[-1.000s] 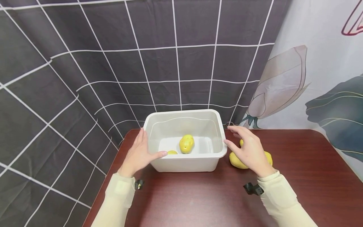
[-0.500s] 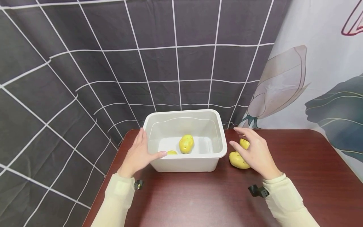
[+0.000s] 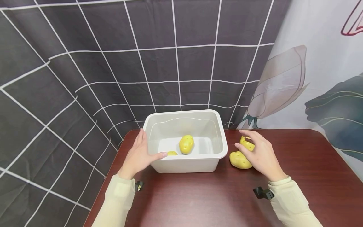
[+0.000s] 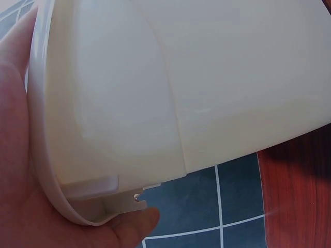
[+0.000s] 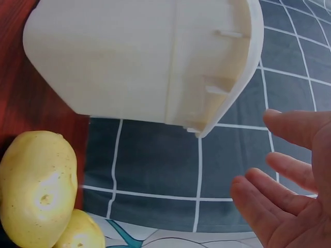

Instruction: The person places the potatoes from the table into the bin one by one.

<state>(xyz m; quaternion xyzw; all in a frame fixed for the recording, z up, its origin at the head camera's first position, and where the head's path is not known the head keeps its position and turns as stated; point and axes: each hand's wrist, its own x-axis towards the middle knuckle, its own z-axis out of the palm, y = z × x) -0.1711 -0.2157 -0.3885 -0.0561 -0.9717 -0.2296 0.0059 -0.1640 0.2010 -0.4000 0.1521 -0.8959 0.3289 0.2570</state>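
My left hand (image 3: 139, 156) rests against the left end of a white plastic bin (image 3: 181, 164). Its fingers lie straight along the outside and the thumb reaches over the front rim. Seen from the left wrist, the hand (image 4: 77, 227) touches the bin's rim (image 4: 39, 103). Inside the bin lies a yellow potato (image 3: 186, 144), and part of a second potato (image 3: 171, 153) shows behind the front wall. To the right, my right hand (image 3: 262, 155) hovers by a front potato (image 3: 239, 160) and a back potato (image 3: 247, 143). Its fingers are spread, holding nothing, and partly cover both.
The bin stands on a dark red wooden table (image 3: 193, 201), close to its back edge. A dark cloth with a white grid (image 3: 158, 66) hangs behind and to the left. At the right hangs a pale cloth with a flower print (image 3: 320, 110).
My right hand has moved from the bin's right rim away to the right, uncovering more of the two potatoes on the table. My left hand and the bin have stayed nearly still.
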